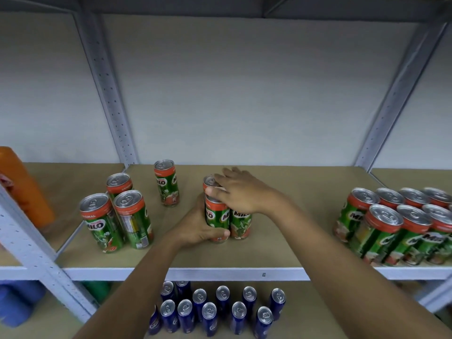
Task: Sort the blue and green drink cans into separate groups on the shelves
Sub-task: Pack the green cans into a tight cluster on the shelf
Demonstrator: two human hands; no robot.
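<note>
Left hand [195,225] fingers wrap the lower body of one green can [216,216], thumb across the front near the base: a side grip, probably to slide or steady it without tipping. Right hand [238,192] comes from above, fingers curled over the tops of the small cluster of green cans [241,223] at mid-shelf, thumb on a rim; looks like it's bunching them so they move as one block. How many cans sit under the palm, can't tell.

Upper shelf [269,241] holds only green cans: a trio at left [117,216], a lone can behind [167,183], a packed block at right [396,223]. Held cluster sits between, well apart from both. Guess: it's headed for the right block.

Blue cans [215,309] stand in loose rows on the lower shelf [342,314], all upright. Colour split already done by level; what's left is consolidating green.

Orange bottle [22,184] at far left, irrelevant.
</note>
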